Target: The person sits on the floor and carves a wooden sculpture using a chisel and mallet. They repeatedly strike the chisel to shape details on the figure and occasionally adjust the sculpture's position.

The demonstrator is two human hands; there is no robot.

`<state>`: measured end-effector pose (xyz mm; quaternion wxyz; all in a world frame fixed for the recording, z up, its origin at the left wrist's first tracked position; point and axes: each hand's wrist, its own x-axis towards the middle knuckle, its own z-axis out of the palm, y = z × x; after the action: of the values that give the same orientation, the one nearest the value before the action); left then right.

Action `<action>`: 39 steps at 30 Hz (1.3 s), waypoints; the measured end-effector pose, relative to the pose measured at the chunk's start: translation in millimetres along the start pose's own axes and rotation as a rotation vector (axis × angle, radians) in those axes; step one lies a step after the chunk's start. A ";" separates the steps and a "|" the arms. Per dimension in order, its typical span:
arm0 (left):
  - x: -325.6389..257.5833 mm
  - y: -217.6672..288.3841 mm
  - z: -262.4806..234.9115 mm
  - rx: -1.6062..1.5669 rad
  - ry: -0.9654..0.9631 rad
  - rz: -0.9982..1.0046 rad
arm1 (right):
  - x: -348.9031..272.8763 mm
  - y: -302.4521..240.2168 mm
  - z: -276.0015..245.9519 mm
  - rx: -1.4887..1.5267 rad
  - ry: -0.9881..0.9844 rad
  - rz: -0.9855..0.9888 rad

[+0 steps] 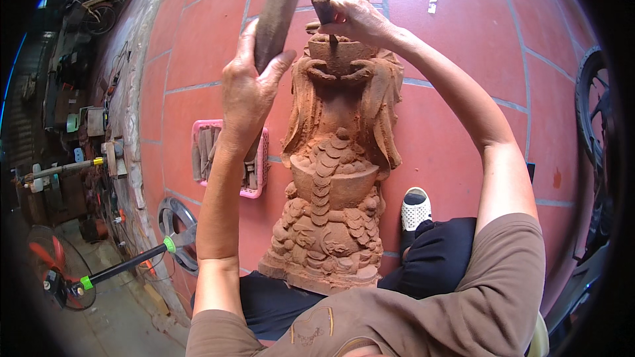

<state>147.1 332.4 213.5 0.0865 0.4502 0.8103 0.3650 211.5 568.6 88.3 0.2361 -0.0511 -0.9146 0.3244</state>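
Note:
A tall reddish-brown carved wooden statue (334, 178) stands between my knees on the red tiled floor. My left hand (250, 89) is raised and gripped around a thick wooden mallet (281, 0) that reaches up out of the picture. My right hand (357, 20) holds a wooden-handled chisel (324, 13) against the statue's upper part, its tip hidden among the carving. Both forearms come up from the lower edge.
A pink basket (261, 158) with several wooden-handled tools lies on the tiles left of the statue. My white-shod foot (415, 208) rests to the right. A wheel (592, 112) stands at the far right. Machinery, a fan (56, 268) and clutter fill the left side.

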 end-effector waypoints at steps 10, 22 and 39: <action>0.8 -15.9 -13.5 -0.198 0.013 -0.050 | -5.0 -1.1 -3.9 0.039 0.014 0.117; 1.9 -15.6 -8.8 -0.261 0.012 -0.030 | 18.1 -8.7 8.9 -0.050 -0.063 0.033; 3.9 -23.3 -15.1 0.183 -0.022 0.039 | 13.4 -2.9 15.1 -0.024 -0.008 -0.041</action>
<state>122.3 320.1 209.5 0.0467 0.4757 0.8304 0.2862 192.8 561.0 85.2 0.2385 -0.0339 -0.9202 0.3085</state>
